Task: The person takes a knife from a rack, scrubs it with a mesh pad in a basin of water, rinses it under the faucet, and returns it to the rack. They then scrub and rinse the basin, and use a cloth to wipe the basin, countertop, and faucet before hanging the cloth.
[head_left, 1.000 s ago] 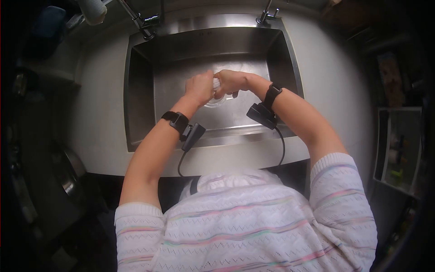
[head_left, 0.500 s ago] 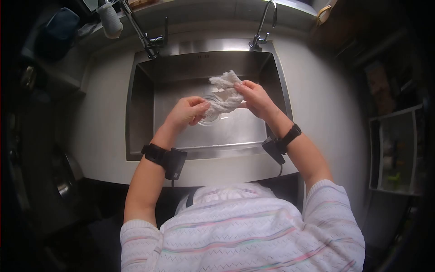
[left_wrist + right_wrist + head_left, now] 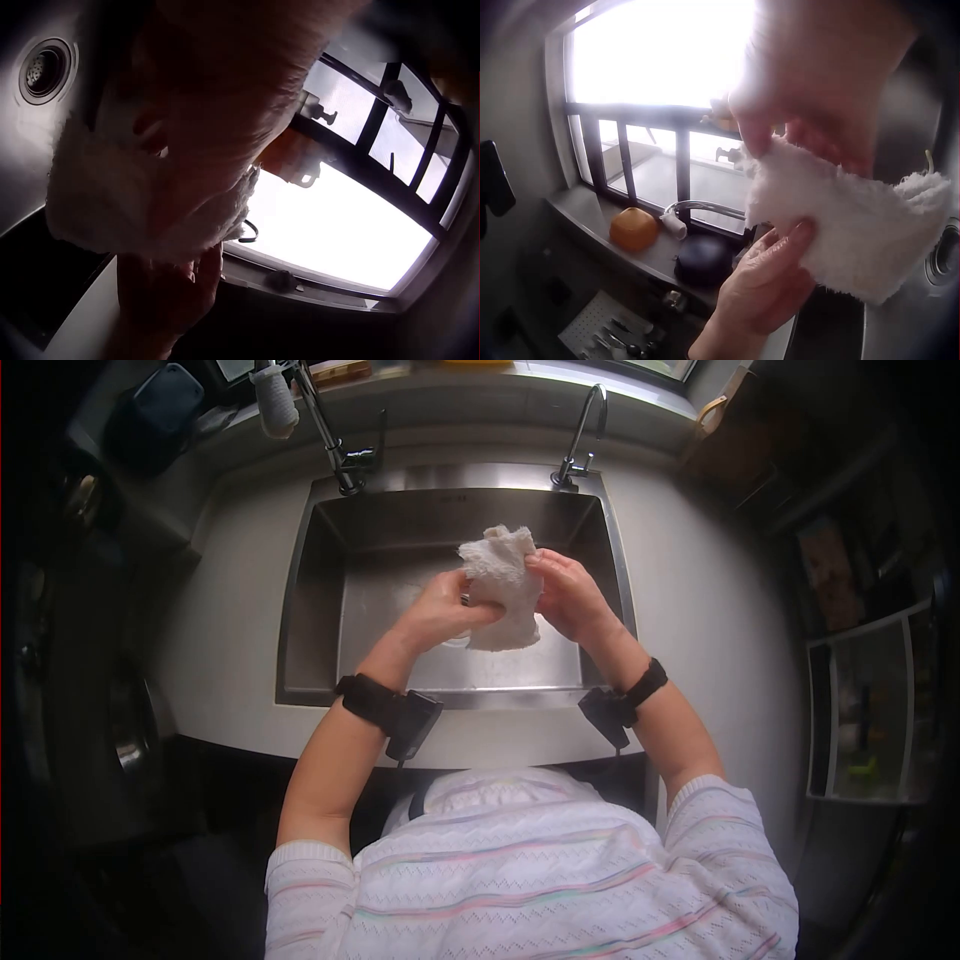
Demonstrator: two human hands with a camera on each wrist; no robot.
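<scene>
A white, fluffy cloth (image 3: 510, 595) hangs spread between both hands above the sink. My left hand (image 3: 440, 612) grips its left side, the thumb lying across the front face and the other fingers behind. At the upper right edge, my right hand (image 3: 570, 592) pinches the cloth between thumb and fingers. Seen from the right wrist, the cloth (image 3: 847, 225) has a shaggy edge, with the left hand (image 3: 769, 281) holding it from below. In the left wrist view the cloth (image 3: 105, 187) is in shadow, partly hidden behind the left hand.
The steel sink (image 3: 460, 698) lies under the hands, its drain (image 3: 46, 71) seen in the left wrist view. A large faucet (image 3: 330, 440) stands behind its left corner, a slim tap (image 3: 572, 455) behind the right. An orange bowl (image 3: 634, 229) sits on the windowsill.
The cloth was bunched between the hands, then twisted and loosened, and now spreads flat. The left hand has moved up and right onto its face; the head view has tilted up slightly.
</scene>
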